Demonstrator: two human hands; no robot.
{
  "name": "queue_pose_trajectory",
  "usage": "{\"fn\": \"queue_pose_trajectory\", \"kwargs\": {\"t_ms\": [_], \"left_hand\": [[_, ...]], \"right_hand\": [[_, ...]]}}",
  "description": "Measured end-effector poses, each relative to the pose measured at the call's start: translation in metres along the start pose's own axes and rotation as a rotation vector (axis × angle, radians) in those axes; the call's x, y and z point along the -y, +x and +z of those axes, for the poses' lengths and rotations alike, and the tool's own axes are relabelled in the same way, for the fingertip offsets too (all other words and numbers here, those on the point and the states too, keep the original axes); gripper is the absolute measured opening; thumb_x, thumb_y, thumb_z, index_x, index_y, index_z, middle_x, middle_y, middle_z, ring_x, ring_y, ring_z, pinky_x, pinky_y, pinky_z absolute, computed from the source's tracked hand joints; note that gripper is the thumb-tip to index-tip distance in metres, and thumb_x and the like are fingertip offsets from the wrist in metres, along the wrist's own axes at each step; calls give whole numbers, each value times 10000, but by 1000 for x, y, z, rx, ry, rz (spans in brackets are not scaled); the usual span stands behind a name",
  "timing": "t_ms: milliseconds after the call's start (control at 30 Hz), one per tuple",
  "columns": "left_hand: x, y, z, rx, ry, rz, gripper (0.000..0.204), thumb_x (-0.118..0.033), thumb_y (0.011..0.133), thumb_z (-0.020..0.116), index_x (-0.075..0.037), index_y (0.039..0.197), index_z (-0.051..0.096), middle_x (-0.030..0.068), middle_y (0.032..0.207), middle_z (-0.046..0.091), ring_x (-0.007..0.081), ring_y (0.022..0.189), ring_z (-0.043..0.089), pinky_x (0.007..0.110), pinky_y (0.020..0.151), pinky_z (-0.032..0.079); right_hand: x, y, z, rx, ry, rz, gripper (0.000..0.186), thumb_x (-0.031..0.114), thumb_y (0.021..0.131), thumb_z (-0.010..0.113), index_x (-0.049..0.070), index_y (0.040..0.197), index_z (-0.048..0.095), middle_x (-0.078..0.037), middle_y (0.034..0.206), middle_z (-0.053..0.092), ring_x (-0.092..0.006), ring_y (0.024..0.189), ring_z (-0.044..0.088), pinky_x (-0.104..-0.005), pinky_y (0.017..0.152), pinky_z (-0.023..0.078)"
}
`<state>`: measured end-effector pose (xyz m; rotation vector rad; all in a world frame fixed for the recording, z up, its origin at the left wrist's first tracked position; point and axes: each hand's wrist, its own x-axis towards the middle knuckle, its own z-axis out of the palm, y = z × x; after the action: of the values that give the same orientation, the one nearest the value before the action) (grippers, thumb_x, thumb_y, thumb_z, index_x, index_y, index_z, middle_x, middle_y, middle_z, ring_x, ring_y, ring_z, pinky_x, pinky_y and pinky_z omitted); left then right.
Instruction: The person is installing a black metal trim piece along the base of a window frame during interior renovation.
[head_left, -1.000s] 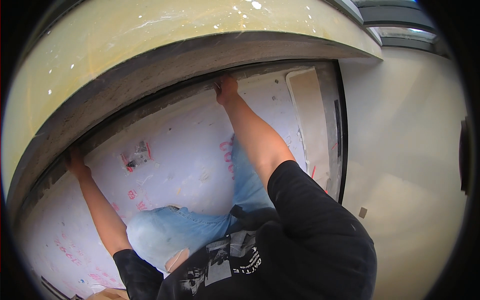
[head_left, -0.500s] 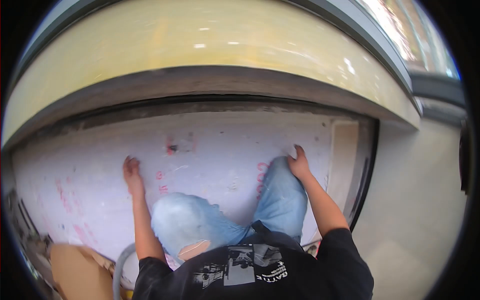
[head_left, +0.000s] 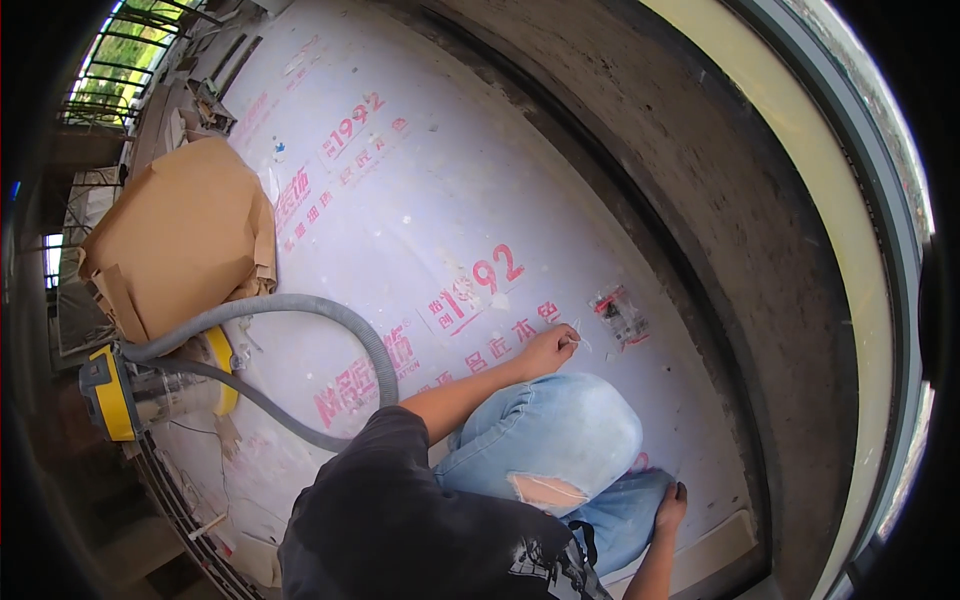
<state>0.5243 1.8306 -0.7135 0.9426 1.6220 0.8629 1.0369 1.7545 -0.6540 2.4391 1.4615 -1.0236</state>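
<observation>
Your left hand is low over the white floor sheet, fingers curled in narrow, with a thin white strand showing at the fingertips, pinched as far as the view lets one judge. That strand lies out past your left knee, between it and the clear patch with red edges, which sits toward the sheet's long edge beside the dark channel. Your right hand is by your right knee, nearer the sheet's corner where the pale board lies; its fingers are bent, but whether they hold anything cannot be told. To handle so fine a strand well, keep the pinch light and close to its end, use the fingertips rather than the palm, and leave the loose part hanging free of the clear patch and of your frayed trouser knee, where it could snag. It is likely to bend at the least touch, so move the wrist slowly. Keep your weight over your feet so neither hand has to prop you. Mind the grey hose looping behind your left elbow from the yellow vacuum, near the sheet's other long edge by the cardboard; a backward swing of that arm could catch it.
</observation>
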Motion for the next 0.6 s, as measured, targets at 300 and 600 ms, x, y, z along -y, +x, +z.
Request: {"fn": "queue_pose_trajectory", "kwargs": {"t_ms": [300,600], "left_hand": [[-45,46,-20,-29,152,60,242,-140,918,641,-39,1138,644,156,920,705,293,842,688,391,774,541],[-86,105,-40,-38,246,261,239,-112,902,624,-30,1119,683,194,1075,678,334,940,672,409,845,535]], "right_hand": [[-2,0,2,-58,28,-37,516,337,990,530,-60,1313,597,-283,1297,631,-412,1234,588,-413,1075,434],[1,-4,1,-51,37,7,556,382,958,538,-36,1320,600,-290,1325,599,-419,1246,571,-428,1090,424]]}}
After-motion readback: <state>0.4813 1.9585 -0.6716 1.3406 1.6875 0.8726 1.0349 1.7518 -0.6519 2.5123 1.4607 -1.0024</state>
